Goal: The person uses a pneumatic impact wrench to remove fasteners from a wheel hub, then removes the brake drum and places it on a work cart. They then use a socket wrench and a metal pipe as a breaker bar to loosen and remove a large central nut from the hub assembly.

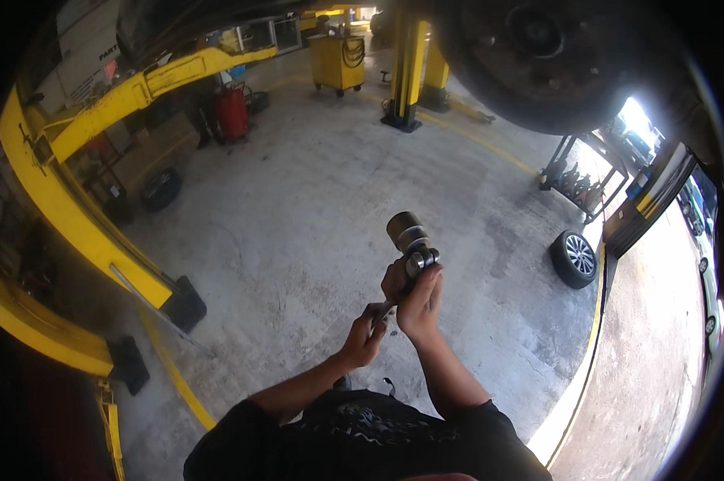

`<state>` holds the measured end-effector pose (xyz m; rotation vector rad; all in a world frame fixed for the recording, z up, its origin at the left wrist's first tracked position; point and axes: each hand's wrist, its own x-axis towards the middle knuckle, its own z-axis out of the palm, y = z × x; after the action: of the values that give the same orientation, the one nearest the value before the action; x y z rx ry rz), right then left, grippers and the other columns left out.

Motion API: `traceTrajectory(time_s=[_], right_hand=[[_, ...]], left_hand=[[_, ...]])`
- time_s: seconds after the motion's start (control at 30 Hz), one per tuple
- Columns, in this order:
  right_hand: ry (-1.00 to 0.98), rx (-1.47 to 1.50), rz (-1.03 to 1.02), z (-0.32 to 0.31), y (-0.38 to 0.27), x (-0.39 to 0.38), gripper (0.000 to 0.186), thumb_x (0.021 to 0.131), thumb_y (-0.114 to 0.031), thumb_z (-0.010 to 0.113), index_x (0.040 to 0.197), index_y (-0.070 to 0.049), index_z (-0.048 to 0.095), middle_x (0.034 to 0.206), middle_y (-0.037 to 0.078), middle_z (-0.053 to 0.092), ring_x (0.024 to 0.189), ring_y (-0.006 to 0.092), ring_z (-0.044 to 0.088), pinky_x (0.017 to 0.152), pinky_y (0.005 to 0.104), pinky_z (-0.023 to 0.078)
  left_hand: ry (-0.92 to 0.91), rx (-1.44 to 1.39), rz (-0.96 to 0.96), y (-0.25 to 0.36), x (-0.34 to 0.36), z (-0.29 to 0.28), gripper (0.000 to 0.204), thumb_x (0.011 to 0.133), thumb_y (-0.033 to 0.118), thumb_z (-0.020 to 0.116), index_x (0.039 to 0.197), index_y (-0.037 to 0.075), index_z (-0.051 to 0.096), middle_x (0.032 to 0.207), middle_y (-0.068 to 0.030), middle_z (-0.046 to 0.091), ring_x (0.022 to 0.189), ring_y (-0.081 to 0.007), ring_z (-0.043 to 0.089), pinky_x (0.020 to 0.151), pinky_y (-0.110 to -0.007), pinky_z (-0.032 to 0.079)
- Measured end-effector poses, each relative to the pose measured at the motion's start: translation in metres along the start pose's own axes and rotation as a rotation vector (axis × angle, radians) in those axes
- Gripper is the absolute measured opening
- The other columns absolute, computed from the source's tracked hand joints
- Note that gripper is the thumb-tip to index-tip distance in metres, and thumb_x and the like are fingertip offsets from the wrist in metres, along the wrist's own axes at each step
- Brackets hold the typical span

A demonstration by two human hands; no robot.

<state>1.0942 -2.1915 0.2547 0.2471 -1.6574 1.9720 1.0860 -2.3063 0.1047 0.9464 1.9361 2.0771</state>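
In front of my chest, both hands are on a breaker bar (384, 311) with a hinged metal head (423, 258). A large, dark silver socket (408, 230) sits on that head, tilted up and away from me. My right hand (420, 303) is closed around the bar just below the hinge. Lower down and to the left, my left hand (363, 339) grips the handle. The socket touches nothing but the tool. At the upper right hangs a dark, round wheel hub (538, 36), apart from the socket.
Yellow lift arms (97, 240) stand at left, a thin metal rod (161, 310) beside them. A yellow post (404, 72) and yellow cart (337, 64) stand behind. An alloy wheel (574, 258) and tool rack (584, 178) are right. Another tyre (161, 189) lies far left, near a red tank (232, 112).
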Motion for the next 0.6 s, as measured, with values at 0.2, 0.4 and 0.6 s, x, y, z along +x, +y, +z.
traceTrajectory(time_s=[0.2,0.4,0.6], right_hand=[[-0.294,-0.876,-0.426,-0.029,-0.102,0.047,0.036,0.094,-0.034,0.064,0.091,0.002,0.061,0.073,0.011,0.065,0.066,0.0204,0.067,0.061,0.0320,0.053],[-0.175,-1.248,-0.859,-0.034,-0.213,0.084,0.060,0.065,-0.027,0.089,0.114,-0.002,0.065,0.097,0.012,0.066,0.076,0.0230,0.068,0.061,0.0302,0.054],[-0.154,-1.661,-1.119,-0.041,-0.275,0.128,0.049,0.076,-0.019,0.078,0.122,-0.014,0.064,0.110,0.008,0.065,0.084,0.0272,0.068,0.073,0.0357,0.057]], left_hand=[[0.063,0.127,0.252,0.047,0.053,-0.068,0.027,0.099,0.025,0.054,0.082,0.003,0.057,0.059,0.0023,0.047,0.053,-0.0066,0.041,0.050,-0.027,0.036],[-0.180,0.479,0.426,0.184,0.141,-0.139,0.033,0.095,0.032,0.064,0.079,0.003,0.059,0.054,-0.0004,0.045,0.048,-0.0089,0.040,0.047,-0.028,0.034],[-0.220,0.482,0.534,0.253,0.225,-0.155,0.047,0.096,0.046,0.059,0.077,0.003,0.056,0.063,-0.0005,0.049,0.062,-0.0092,0.045,0.058,-0.028,0.037]])
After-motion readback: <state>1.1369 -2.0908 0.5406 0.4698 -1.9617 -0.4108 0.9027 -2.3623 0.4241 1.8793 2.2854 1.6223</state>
